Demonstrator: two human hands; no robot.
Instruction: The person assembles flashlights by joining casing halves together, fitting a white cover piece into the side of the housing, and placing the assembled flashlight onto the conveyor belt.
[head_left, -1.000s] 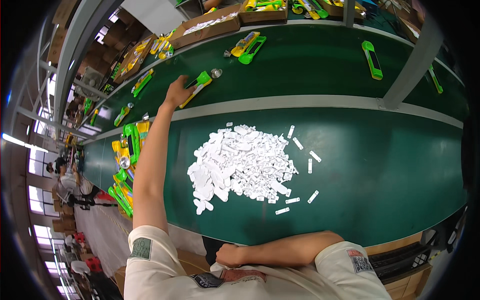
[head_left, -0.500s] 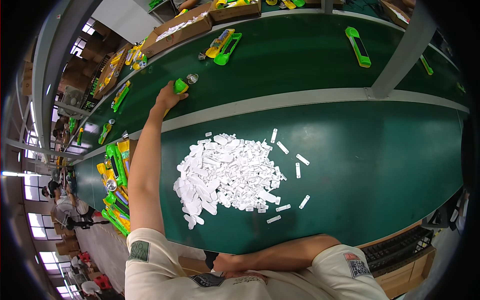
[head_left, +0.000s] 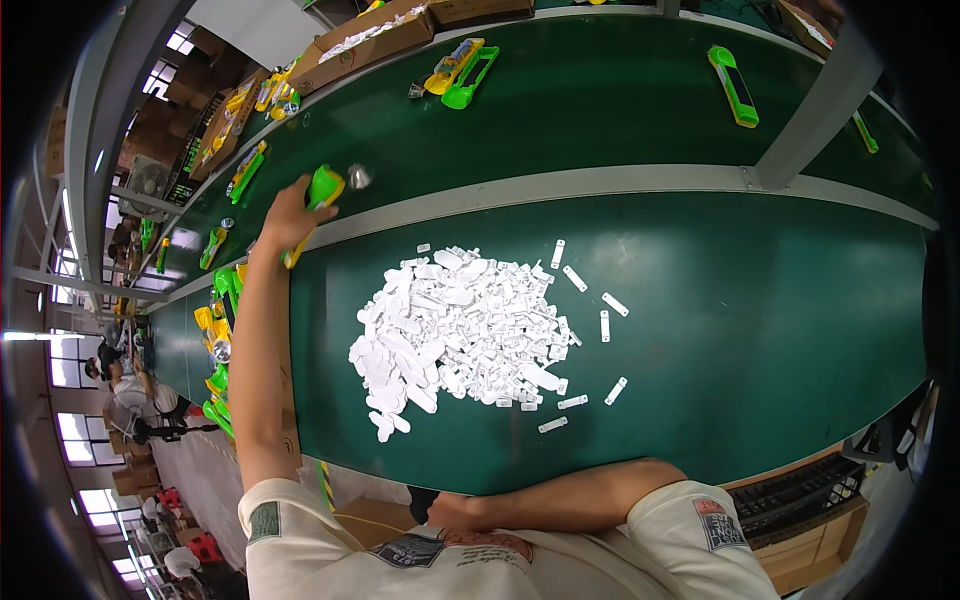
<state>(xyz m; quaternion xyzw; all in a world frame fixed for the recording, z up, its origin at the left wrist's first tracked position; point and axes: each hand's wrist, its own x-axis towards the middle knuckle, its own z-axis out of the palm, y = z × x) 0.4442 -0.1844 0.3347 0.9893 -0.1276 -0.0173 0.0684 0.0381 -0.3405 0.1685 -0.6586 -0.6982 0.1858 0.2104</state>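
head view showed a green and yellow toy [head_left: 322, 192] gripped in the left hand [head_left: 285, 222], far out over the bench [head_left: 760, 300]; right hand [head_left: 452, 513] was tucked against the torso, grip unclear.

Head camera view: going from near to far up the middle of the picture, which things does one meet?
Right forearm → green table → pile of white plastic parts → grey strip → green conveyor belt → cardboard box.

Bright green and yellow toy [head_left: 318, 200] in hand, white plastic pieces [head_left: 462, 325] heaped on dark green table [head_left: 760, 300].
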